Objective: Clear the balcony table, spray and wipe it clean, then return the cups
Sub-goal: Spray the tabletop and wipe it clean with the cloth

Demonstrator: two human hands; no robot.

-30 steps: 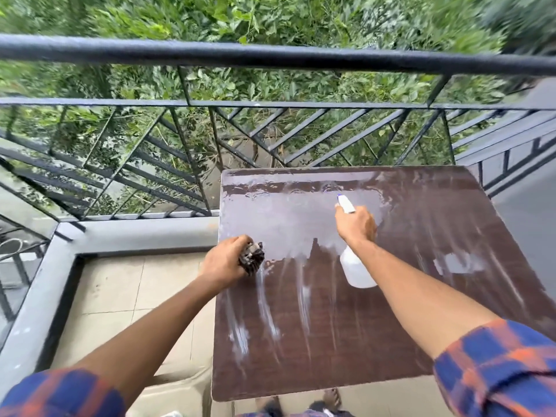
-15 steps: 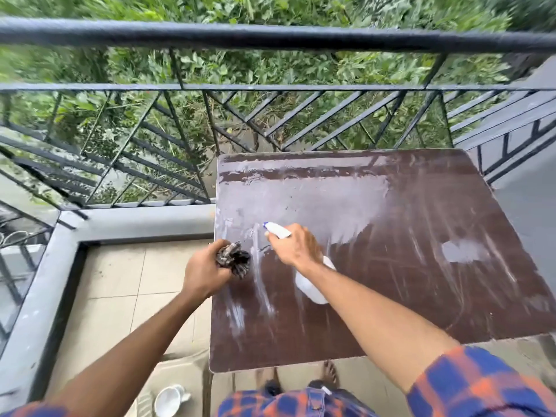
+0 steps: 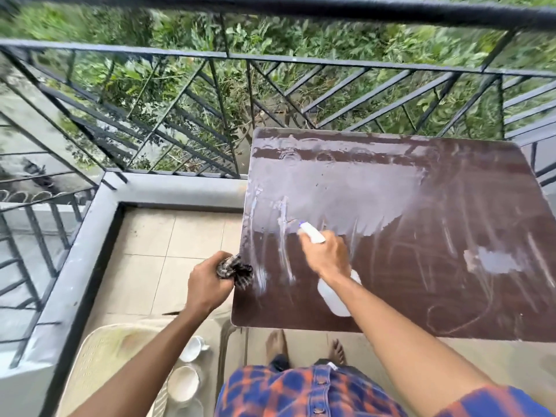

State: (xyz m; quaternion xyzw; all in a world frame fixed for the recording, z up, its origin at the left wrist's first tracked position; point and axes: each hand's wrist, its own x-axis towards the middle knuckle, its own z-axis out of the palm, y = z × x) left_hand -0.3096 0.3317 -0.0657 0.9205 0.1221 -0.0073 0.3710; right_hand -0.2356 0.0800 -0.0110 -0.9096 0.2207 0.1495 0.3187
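Two hands work near the left edge of the wet, streaked brown desk (image 3: 436,266). The right hand (image 3: 326,257) holds a white spray bottle (image 3: 337,291) over the desk, fingers clamped on its neck and nozzle pointing toward the left edge. The bottle looks like light, rigid plastic, probably slick when wet, and is best held at the neck under the trigger. The left hand (image 3: 207,284), at the left edge, has its fingers closed round a bunched dark cloth (image 3: 237,270), soft and limp, best kept wadded in the palm. White cups (image 3: 192,349) sit off the desk on a chair (image 3: 99,356); they are fragile, so take each by its handle or body
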